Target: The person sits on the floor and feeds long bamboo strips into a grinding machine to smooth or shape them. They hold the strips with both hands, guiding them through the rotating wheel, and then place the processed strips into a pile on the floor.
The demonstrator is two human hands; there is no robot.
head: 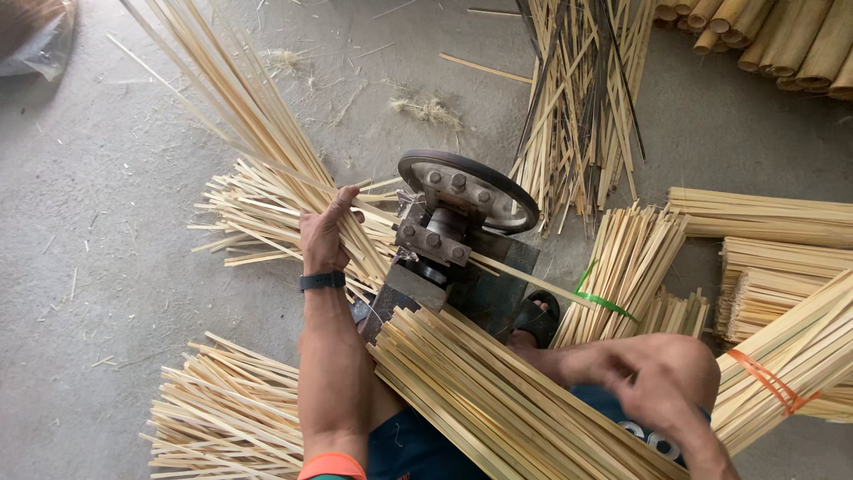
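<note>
While left hand [322,238] grips split strips [267,151], right hand [653,378] blurred, grip unclear, littered concrete floor [107,293].

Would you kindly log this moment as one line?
left hand: gripping bamboo strips | right hand: over lap bundle | machine: between

Left hand [324,236] extended forward, fingers spread; right hand [644,373] blurred, low near body.
</note>
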